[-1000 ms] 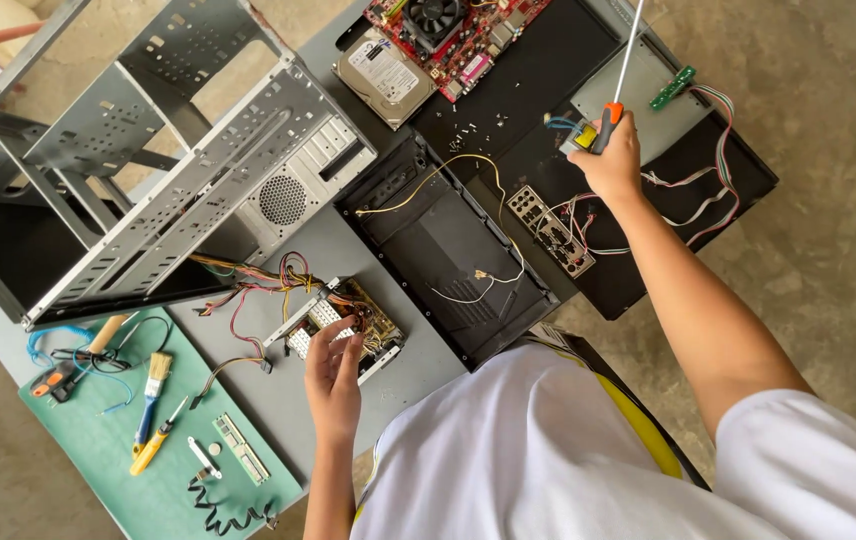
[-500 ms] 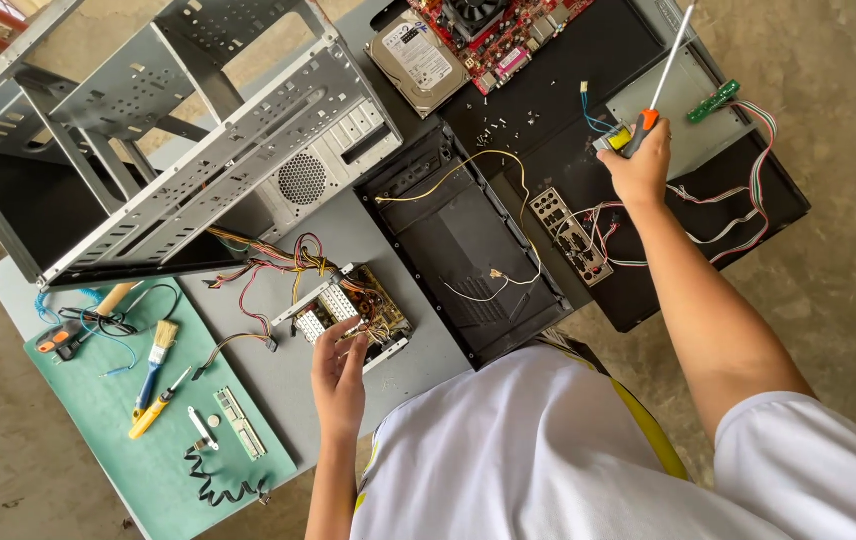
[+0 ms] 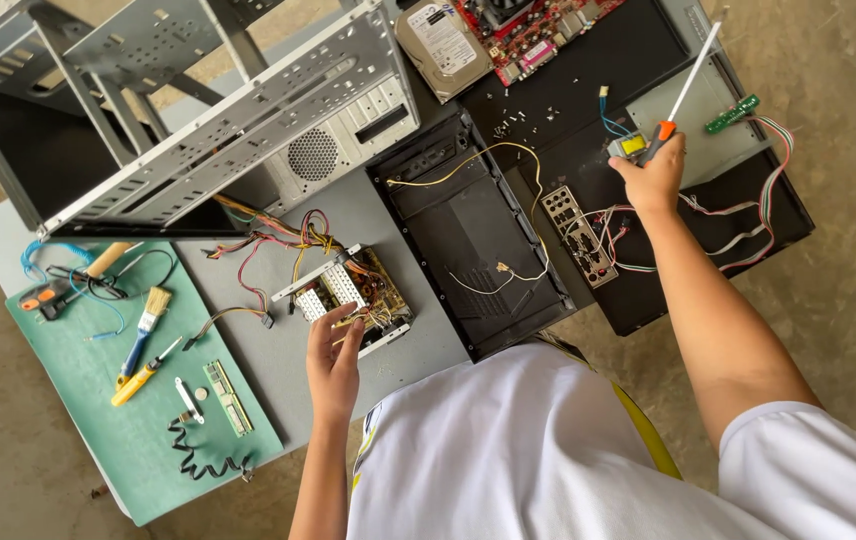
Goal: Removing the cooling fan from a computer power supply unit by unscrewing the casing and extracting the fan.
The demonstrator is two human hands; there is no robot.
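A makeshift computer-repair workshop is seen: a grey table (image 3: pixel 278 360) set on a bare concrete floor (image 3: pixel 848 270), a stripped silver metal computer case (image 3: pixel 238 130), a red motherboard (image 3: pixel 538 30), and small tools laid out on a green cutting mat (image 3: pixel 98 420).

grey table (image 3: pixel 348 215), green mat (image 3: pixel 98 410), computer case (image 3: pixel 218 110)

Green mat (image 3: pixel 118 420); red motherboard (image 3: pixel 538 35); orange-handled screwdriver (image 3: pixel 683 90).

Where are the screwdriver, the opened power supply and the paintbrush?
screwdriver (image 3: pixel 686 82), head view, on its white shaft above the right hand.
opened power supply (image 3: pixel 353 290), head view, on its exposed innards.
paintbrush (image 3: pixel 141 338), head view, on its blue handle.
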